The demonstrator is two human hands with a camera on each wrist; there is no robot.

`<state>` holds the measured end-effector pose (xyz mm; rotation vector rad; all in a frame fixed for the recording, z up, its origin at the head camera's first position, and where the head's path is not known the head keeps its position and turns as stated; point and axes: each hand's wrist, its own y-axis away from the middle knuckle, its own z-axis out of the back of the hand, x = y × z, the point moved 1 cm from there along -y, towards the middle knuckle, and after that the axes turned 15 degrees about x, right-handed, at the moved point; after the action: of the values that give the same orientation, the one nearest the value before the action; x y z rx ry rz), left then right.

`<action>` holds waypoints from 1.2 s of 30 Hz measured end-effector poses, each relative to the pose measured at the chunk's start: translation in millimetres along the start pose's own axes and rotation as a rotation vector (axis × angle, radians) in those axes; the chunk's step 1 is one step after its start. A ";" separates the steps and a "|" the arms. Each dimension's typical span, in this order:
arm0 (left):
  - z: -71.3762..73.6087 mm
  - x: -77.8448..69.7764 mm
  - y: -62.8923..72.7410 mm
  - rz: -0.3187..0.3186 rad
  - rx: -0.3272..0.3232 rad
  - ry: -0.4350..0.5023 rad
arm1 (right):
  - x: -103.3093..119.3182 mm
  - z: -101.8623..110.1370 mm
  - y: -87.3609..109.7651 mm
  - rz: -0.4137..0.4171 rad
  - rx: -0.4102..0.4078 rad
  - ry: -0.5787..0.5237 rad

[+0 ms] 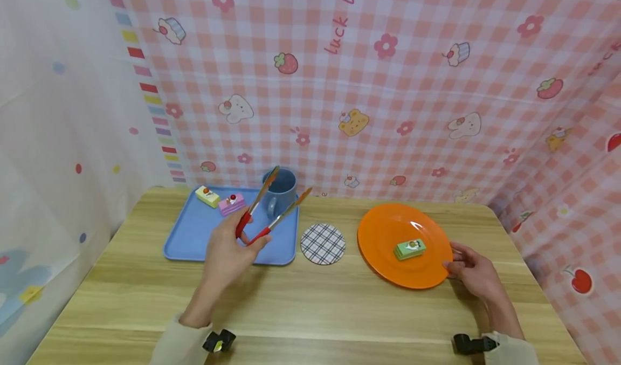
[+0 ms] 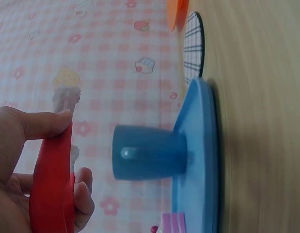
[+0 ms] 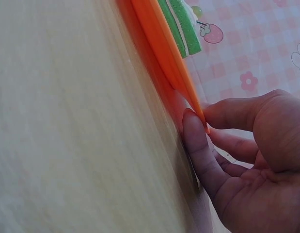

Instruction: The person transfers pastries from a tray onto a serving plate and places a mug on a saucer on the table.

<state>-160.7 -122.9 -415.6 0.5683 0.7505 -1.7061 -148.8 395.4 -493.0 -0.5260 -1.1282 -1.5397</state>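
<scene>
My left hand (image 1: 230,254) holds a pair of tongs (image 1: 246,225) by the red handles (image 2: 53,179). The tongs' two arms are spread, with nothing between the tips, and they overlap the blue mug (image 1: 283,190) in the head view. That mug (image 2: 150,153) stands upright on the blue tray (image 1: 194,241), near its back right corner. At the right, my right hand (image 1: 475,273) pinches the rim of the orange plate (image 1: 383,246) between thumb and fingers (image 3: 232,114). A green toy cake slice (image 1: 409,249) lies on the plate.
On the tray's back left lie a yellow toy cake slice (image 1: 207,197) and a pink one (image 1: 232,204). A round checked coaster (image 1: 323,244) sits between tray and plate. Patterned cloth (image 1: 320,95) hangs behind the wooden table (image 1: 330,314) and at both sides.
</scene>
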 end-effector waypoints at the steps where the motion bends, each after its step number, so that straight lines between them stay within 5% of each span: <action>1: 1.5 0.9 0.0 0.005 -0.002 -0.003 | 0.1 0.0 0.1 -0.001 -0.001 0.000; 22: 30.3 30.0 5.4 0.066 -0.047 -0.041 | 3.5 -1.7 1.7 -0.004 -0.008 -0.018; 36: 41.8 60.3 4.2 0.149 -0.018 -0.039 | 6.2 -1.3 3.4 -0.007 -0.006 -0.012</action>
<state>-171.5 -194.0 -430.6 0.5632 0.6781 -1.5672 -147.2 391.4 -487.3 -0.5361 -1.1356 -1.5487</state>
